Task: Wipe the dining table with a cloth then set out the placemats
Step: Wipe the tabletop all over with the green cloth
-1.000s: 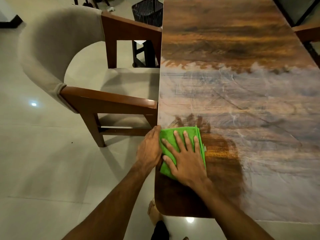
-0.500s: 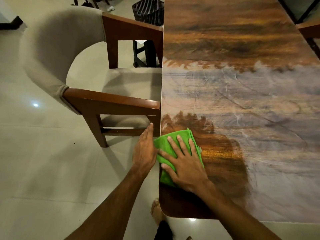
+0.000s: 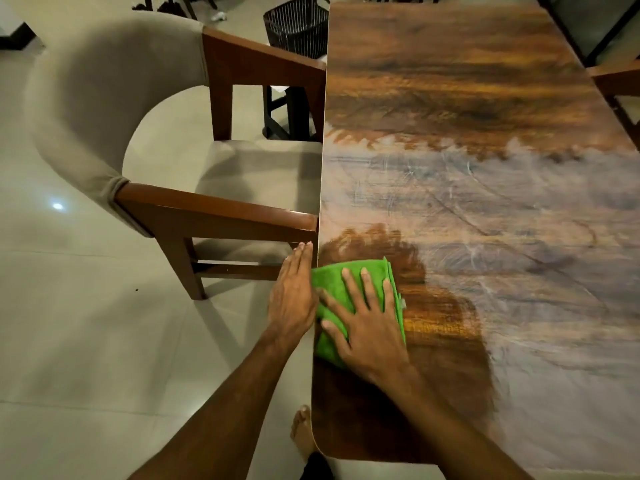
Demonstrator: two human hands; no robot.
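Note:
A folded green cloth (image 3: 330, 282) lies on the wooden dining table (image 3: 467, 81) at its near left edge. My right hand (image 3: 367, 327) presses flat on the cloth with fingers spread. My left hand (image 3: 294, 296) is held flat and upright against the table's left edge, beside the cloth, holding nothing. A dark clean patch surrounds the cloth; a wide dusty grey band (image 3: 502, 209) covers the middle and near right of the tabletop. No placemats are in view.
A beige armchair (image 3: 104, 109) with wooden arms stands pushed against the table's left side, just beyond my left hand. A black wire basket (image 3: 298, 26) sits on the floor behind it. Another chair's arm (image 3: 620, 77) shows at the right edge. My bare foot (image 3: 303, 431) is under the table's corner.
My right hand has slid the cloth away from me along the left edge, and the dark wiped patch has grown that way. My left hand moved along with it beside the edge.

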